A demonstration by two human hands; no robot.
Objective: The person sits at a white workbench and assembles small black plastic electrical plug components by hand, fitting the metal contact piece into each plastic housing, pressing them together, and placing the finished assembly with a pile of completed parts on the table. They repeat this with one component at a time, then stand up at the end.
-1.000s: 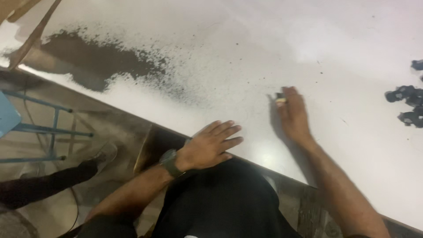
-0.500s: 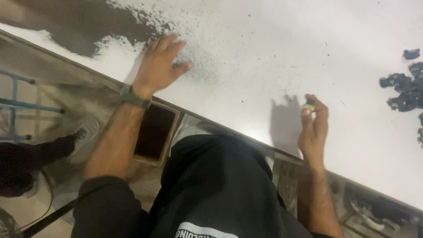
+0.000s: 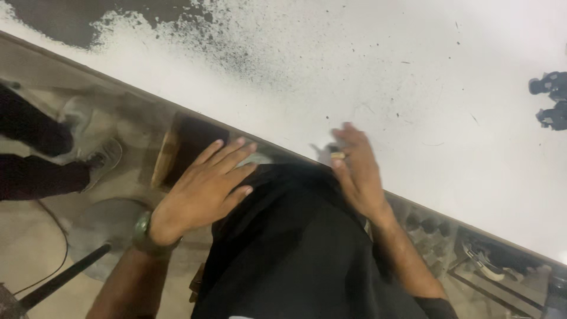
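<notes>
The right hand [image 3: 360, 174] pinches a small tan piece [image 3: 338, 155] at the white table [image 3: 413, 88] edge, left hand [image 3: 204, 189] spread empty at nine o'clock; that light fingertip pinch risks dropping it floorward.

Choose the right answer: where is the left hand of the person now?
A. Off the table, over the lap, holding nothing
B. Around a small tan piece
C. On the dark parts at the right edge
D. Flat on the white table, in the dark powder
A: the left hand hangs open, short of the edge of the white table, with nothing in it.
</notes>
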